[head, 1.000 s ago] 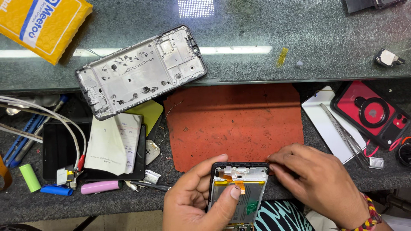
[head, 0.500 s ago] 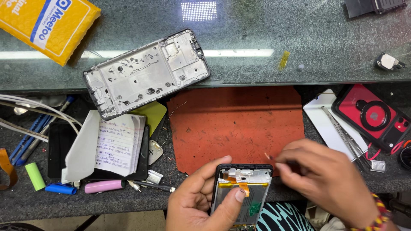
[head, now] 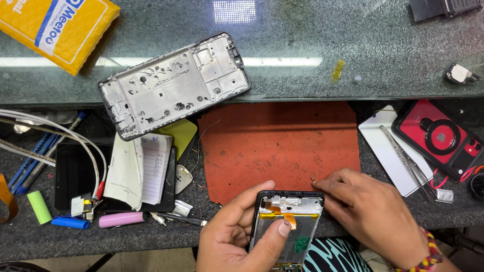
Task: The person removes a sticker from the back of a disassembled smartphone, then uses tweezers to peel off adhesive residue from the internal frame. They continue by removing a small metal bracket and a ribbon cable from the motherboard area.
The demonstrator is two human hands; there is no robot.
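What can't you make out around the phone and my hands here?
Head view only:
- Phone: lower end cut off by the bottom edge; left hand covers its left side.
- Right hand: whatever its fingertips pinch on the red mat is too small to tell.
- Tweezers tips: blurred.

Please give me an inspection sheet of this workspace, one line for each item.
Surface: red mat on a dark bench, glass shelf behind.
Job's things: opened phone, back off, insides showing.
Clutter: metal phone frame, notepad, tweezers, yellow envelope, red phone case.
Hands: left hand holds the phone; right hand fingertips on the mat beside its top corner.
Cables: white cables at left.
Surroundings: nothing seen.
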